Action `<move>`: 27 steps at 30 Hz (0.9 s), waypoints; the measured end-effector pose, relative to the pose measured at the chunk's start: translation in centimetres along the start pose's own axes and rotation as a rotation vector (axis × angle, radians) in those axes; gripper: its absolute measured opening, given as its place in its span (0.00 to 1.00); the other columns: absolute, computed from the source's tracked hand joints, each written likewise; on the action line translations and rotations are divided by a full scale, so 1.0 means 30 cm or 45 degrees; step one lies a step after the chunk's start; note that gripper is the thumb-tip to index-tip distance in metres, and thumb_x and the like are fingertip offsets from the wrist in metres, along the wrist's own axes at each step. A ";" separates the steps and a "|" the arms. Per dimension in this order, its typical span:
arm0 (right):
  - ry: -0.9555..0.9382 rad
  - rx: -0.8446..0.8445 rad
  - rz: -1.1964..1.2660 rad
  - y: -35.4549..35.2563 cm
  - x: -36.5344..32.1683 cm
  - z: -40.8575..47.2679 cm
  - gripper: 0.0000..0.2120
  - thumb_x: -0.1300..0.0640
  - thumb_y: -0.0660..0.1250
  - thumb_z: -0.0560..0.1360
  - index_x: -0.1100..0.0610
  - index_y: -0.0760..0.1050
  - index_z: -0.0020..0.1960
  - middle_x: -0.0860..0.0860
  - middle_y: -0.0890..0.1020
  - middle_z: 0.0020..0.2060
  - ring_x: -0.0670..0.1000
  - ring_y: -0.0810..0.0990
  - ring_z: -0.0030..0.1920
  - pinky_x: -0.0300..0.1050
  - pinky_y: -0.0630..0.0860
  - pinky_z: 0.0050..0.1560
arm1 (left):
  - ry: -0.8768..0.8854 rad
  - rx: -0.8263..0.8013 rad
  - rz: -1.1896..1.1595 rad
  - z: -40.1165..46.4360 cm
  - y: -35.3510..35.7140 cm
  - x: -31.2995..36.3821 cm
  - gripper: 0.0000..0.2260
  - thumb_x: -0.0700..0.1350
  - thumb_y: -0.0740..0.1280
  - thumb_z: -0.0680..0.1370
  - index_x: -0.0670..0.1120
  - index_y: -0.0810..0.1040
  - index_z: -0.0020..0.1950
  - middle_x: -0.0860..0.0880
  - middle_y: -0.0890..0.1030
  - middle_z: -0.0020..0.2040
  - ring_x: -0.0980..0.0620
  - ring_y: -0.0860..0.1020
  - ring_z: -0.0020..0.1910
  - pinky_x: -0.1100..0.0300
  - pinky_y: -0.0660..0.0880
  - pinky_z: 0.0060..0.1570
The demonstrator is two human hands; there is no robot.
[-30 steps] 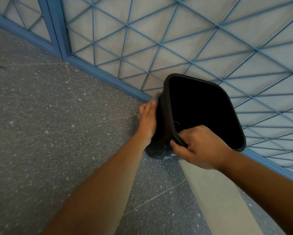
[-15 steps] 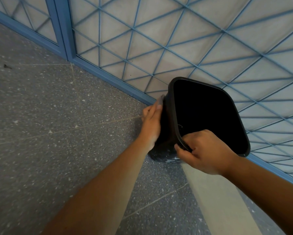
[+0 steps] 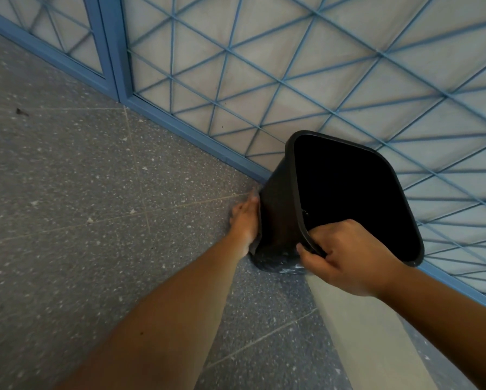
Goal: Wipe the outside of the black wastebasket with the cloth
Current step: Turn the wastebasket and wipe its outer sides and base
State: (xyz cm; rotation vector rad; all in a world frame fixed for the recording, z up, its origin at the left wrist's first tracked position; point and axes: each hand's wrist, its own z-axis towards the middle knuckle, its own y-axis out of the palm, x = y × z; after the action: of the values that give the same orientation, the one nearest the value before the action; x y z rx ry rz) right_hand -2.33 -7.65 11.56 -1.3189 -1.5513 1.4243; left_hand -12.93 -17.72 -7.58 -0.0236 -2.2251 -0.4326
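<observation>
Wastebasket [image 3: 278, 209] rim in right hand [image 3: 346, 257] grip, seemingly tilted.

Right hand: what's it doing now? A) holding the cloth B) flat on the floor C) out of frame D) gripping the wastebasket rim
D: the right hand has its fingers curled over the near rim of the black wastebasket, while the left hand presses the cloth against its outer side.

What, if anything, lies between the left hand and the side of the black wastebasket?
Only the cloth: a thin grey strip of it shows between the left hand and the outer wall of the wastebasket, pressed flat there. Nothing else intervenes. The right hand grips the rim directly.
</observation>
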 end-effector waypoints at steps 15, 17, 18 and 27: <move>0.018 0.146 -0.015 0.017 -0.001 0.009 0.20 0.48 0.62 0.74 0.54 0.63 0.26 0.47 0.67 0.19 0.48 0.67 0.20 0.43 0.64 0.26 | 0.127 0.268 -0.074 -0.264 0.005 -0.147 0.26 0.60 0.62 0.84 0.38 0.77 0.68 0.47 0.77 0.54 0.52 0.79 0.50 0.65 0.78 0.47; 0.051 0.130 -0.009 0.020 -0.001 0.002 0.20 0.46 0.59 0.72 0.53 0.64 0.25 0.48 0.67 0.19 0.47 0.68 0.20 0.43 0.64 0.24 | 0.320 0.232 -0.168 -0.311 0.052 -0.108 0.21 0.57 0.61 0.85 0.43 0.79 0.68 0.49 0.72 0.54 0.52 0.79 0.53 0.59 0.77 0.62; 0.060 0.118 -0.006 0.022 -0.003 0.000 0.19 0.45 0.59 0.72 0.53 0.65 0.25 0.48 0.67 0.18 0.46 0.68 0.20 0.42 0.64 0.23 | 0.410 0.202 -0.220 -0.331 0.077 -0.097 0.15 0.55 0.60 0.86 0.49 0.79 0.65 0.52 0.71 0.55 0.53 0.79 0.59 0.62 0.76 0.64; 0.061 0.098 0.039 0.012 -0.015 0.000 0.21 0.51 0.64 0.74 0.48 0.61 0.25 0.48 0.66 0.18 0.47 0.67 0.20 0.40 0.62 0.26 | 0.186 0.276 -0.244 -0.313 0.073 -0.128 0.10 0.53 0.60 0.86 0.49 0.73 0.62 0.48 0.73 0.61 0.59 0.78 0.53 0.68 0.75 0.52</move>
State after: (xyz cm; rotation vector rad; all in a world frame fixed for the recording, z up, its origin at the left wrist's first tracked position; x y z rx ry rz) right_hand -2.12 -8.09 11.28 -1.3269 -1.4369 1.4462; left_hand -3.08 -18.12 -4.36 0.3286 -2.1252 -0.2837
